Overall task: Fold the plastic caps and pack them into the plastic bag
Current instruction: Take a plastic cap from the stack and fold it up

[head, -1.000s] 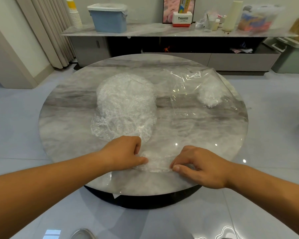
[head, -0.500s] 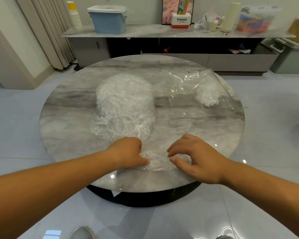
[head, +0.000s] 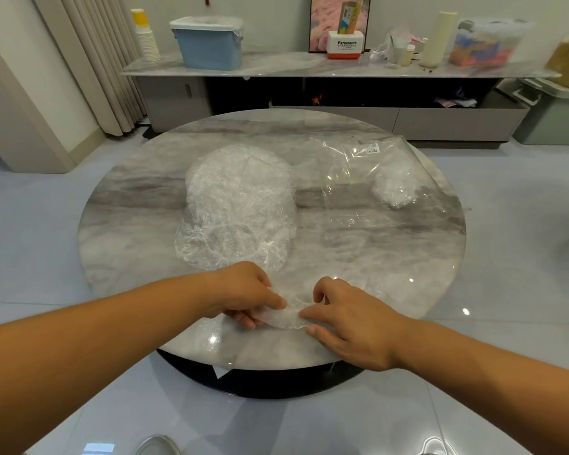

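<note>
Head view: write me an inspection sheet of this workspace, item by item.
Surface: round marble table, glossy.
Job's things: pile of caps at centre; plastic bag to its right with folded caps inside; single cap at the near edge.
Clutter: nothing seen.
Hands: left hand and right hand each pinch an end of the single cap.
Cables: nothing seen.
Surroundings: sideboard behind with blue bin and paper cups; curtain at left.

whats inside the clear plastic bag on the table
A small white wad of folded caps sits inside the plastic bag, toward its right side. How many caps cannot be told.
</note>
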Motion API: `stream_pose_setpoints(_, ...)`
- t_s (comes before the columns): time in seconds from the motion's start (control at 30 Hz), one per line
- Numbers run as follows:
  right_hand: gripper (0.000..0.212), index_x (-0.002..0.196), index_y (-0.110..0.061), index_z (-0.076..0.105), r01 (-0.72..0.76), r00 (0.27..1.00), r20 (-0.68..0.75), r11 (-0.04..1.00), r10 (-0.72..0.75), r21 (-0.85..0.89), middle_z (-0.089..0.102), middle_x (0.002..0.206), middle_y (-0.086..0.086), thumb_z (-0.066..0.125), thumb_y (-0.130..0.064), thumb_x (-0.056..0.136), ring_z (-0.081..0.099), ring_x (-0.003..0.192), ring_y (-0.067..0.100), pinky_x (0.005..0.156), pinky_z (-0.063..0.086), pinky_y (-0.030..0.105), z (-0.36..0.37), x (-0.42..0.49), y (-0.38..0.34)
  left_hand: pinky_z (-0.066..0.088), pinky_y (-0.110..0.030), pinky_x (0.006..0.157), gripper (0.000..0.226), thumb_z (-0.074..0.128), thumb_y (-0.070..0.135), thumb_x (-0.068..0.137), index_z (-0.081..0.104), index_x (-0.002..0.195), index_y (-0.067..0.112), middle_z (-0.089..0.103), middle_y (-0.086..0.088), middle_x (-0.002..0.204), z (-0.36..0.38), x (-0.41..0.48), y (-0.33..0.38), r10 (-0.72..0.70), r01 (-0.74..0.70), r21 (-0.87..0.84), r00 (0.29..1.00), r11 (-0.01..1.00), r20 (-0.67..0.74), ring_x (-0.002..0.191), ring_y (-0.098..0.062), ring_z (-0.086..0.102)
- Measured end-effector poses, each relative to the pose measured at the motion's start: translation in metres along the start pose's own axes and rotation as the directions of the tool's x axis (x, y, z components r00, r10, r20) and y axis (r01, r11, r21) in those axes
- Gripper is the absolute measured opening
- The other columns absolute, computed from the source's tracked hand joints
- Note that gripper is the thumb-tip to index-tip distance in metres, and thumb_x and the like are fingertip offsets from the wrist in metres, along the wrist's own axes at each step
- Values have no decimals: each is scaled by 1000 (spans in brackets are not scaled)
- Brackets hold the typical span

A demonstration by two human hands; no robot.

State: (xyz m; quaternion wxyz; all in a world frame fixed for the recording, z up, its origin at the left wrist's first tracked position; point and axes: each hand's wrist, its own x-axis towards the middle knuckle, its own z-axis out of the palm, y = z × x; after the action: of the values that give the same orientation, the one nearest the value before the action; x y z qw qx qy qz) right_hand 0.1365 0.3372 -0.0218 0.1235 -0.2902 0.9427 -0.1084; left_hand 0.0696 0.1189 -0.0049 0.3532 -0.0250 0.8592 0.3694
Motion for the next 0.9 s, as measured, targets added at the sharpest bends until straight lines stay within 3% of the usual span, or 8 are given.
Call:
stream_pose_setpoints(0.1,47,136,-31,56,1,1000,-2,1000,-1,-23,40,114,-5,31,-53,103,41,103,14,95,41,31,1,0,0,61,-32,67,24,82,21,84,64,92,8,66,-11,76,-7,3,-5,-32,40,-148,998,988,53,58,-20,65)
stream_pose_setpoints(0.2,64,143,-35,50,-2,1000,2,998,2,-60,43,115,-7,15,-61,95,38,105,12,95,34,29,2,-1,-1,62,-31,67,21,79,14,86,59,83,11,64,-13,78,-9,4,-8,-25,53,-319,996,946,90,63,-22,69)
stream_pose_setpoints(0.3,68,141,-37,50,-7,1000,-18,996,5,-93,46,119,-9,9,-62,93,37,110,13,99,27,29,1,-3,-3,60,-30,62,20,76,9,87,57,80,10,64,-13,77,-4,0,-5,45,30,-554,992,832,121,68,-22,70)
stream_pose_setpoints(0.4,63,133,-36,56,-9,999,-42,993,4,-115,50,117,-11,12,-61,95,38,108,13,99,28,31,0,-5,-5,61,-33,71,23,78,17,81,59,89,7,67,-19,95,4,-3,0,111,2,-684,986,730,122,81,-26,73)
stream_pose_setpoints(0.57,57,133,-32,56,-12,1000,-20,999,11,-46,56,124,-15,24,-61,96,40,112,10,101,34,30,-2,-14,1,57,-44,93,38,61,36,97,62,112,0,72,-23,115,17,-1,2,109,56,-744,979,666,171,106,-34,72)
stream_pose_setpoints(0.67,54,130,-28,62,-32,998,-61,999,34,34,56,130,-13,32,-57,95,47,116,8,102,42,28,-8,-23,8,52,-51,101,41,47,32,103,63,119,-2,71,-21,118,22,1,3,110,79,-752,974,655,198,108,-38,70)
stream_pose_setpoints(0.8,42,120,-31,66,-41,984,-164,988,66,150,55,116,-21,39,-49,94,52,102,-1,90,48,24,-17,-26,9,51,-54,102,38,43,22,102,64,122,-1,69,-20,122,22,0,6,117,72,-747,973,661,198,108,-40,70)
stream_pose_setpoints(0.9,41,136,-33,57,17,989,-145,976,15,216,49,140,-21,46,-38,97,44,125,-4,105,40,19,-15,-24,5,51,-54,102,37,40,19,102,62,126,0,68,-21,125,20,-2,9,132,79,-736,965,672,225,110,-41,69)
